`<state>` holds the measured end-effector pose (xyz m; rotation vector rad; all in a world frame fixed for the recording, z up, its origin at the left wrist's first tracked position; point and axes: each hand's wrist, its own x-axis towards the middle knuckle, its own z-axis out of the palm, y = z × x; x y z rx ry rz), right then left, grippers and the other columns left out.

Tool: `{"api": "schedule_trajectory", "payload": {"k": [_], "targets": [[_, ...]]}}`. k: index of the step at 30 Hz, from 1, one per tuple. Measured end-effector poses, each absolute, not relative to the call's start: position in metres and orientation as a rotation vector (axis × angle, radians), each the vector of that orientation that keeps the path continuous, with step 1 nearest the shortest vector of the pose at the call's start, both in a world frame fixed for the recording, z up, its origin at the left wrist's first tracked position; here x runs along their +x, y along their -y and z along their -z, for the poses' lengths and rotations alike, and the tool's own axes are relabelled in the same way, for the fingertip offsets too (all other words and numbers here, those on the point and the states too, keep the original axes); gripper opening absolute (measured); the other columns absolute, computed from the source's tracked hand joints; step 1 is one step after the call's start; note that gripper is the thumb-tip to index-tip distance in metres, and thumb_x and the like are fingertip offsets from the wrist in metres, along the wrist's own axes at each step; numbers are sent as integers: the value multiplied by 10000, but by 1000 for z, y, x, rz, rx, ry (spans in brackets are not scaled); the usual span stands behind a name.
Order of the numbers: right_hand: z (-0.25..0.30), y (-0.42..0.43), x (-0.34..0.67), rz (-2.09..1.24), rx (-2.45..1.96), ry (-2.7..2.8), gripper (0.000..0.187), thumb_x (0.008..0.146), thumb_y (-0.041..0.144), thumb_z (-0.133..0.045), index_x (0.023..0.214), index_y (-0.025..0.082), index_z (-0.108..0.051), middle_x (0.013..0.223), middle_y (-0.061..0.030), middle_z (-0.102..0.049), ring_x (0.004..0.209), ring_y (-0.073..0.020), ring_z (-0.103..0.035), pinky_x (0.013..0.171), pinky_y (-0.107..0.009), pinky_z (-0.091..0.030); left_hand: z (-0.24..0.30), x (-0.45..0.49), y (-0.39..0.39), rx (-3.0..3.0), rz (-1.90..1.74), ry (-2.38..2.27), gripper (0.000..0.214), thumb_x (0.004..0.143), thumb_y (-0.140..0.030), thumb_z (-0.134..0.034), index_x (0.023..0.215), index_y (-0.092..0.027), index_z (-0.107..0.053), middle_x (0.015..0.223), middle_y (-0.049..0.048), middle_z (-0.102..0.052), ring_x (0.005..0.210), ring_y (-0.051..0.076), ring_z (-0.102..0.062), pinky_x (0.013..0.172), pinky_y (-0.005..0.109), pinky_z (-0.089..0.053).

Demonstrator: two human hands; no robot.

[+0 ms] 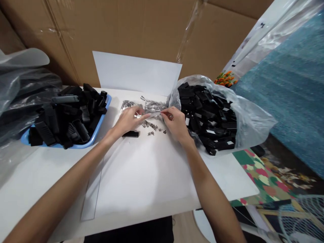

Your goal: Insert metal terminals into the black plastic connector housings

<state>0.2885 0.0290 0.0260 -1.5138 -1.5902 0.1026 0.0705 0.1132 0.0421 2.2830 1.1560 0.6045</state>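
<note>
Right hand (176, 122) pinches small bag (155, 106) by its edge, fingertips together; left hand (128, 120) opposite, fingers slightly parted, hold unclear.

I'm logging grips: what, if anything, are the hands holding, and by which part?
A clear bag of small metal parts, its near edge pinched by the right hand and, apparently, the left hand.

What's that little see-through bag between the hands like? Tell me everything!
The little bag looks like thin, clear, crinkly, shiny plastic. Inside are many small silvery-grey pieces that look like metal, too tiny to make out well. It lies on the white table. The right hand pinches its near edge, and the left hand seems to as well. Loose metal bits lie just in front. I can't tell whether it's open.
</note>
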Motion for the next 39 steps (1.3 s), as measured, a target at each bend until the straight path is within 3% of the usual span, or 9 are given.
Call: {"api": "schedule_trajectory", "payload": {"k": [4,7,10,16,25,28,31,35,39], "targets": [[-19,-23,281,-289,-1389,1480,70,929,220,-665,895,210,-726,867,-17,-669,769,-183,-622,743,-323,-528,-47,105,-137,2177,-470,-1336,702,1098,-668,-290,928,-161,-746,909,107,-799,850,255,-749,817,341,-539],[-16,-22,278,-337,-1350,1453,88,938,264,-663,879,212,-703,883,-21,-663,802,-188,-647,764,-328,-541,-50,128,-160,2145,-355,-1495,581,1079,-614,-463,943,-130,-753,989,141,-796,949,275,-752,908,397,-556],[-12,-23,277,-351,-1328,1435,114,956,309,-645,904,216,-686,921,-29,-663,814,-185,-657,777,-328,-560,-55,148,-176,2149,-293,-1596,420,1042,-516,-627,1195,-135,-715,1216,127,-745,1110,265,-717,1017,491,-562],[-5,-29,274,-399,-1309,1380,192,992,401,-592,948,219,-635,938,-40,-653,831,-185,-668,750,-315,-585,-58,171,-184,2202,-243,-1616,407,1032,-403,-682,1361,-165,-646,1386,129,-661,1213,284,-676,1028,521,-587],[-15,-24,271,-459,-1467,1535,143,954,322,-603,978,207,-685,913,-38,-726,795,-180,-652,763,-302,-552,-43,158,-182,2289,-210,-1540,368,1031,-418,-683,1298,-165,-675,1317,116,-692,1171,268,-692,1013,497,-592],[-19,-27,272,-394,-1624,1583,203,998,306,-568,1093,195,-709,888,-38,-744,844,-201,-657,814,-313,-533,-36,150,-174,2329,-342,-1509,383,1030,-383,-682,1342,-164,-649,1350,122,-673,1214,281,-672,1047,520,-568],[-22,-31,267,-320,-1804,1649,287,1079,260,-448,1063,191,-727,904,-64,-772,900,-218,-691,878,-321,-512,-30,142,-166,2360,-501,-1432,409,1031,-322,-665,1400,-152,-619,1349,159,-659,1235,310,-650,1064,520,-542],[-27,-38,258,-208,-2067,1684,295,1085,162,-431,1172,172,-713,1116,-146,-791,1019,-248,-741,880,-317,-510,-24,133,-160,2404,-650,-1255,218,1025,-255,-617,1179,-182,-752,1289,167,-669,1278,339,-602,1104,473,-492],[-35,-47,252,-82,-2286,1683,238,1064,169,-503,1186,158,-707,1154,-207,-767,1075,-316,-749,888,-373,-533,-27,126,-163,2398,-718,-1127,181,1004,-256,-622,1072,-178,-771,1233,152,-686,1241,334,-600,1092,477,-484]]}}
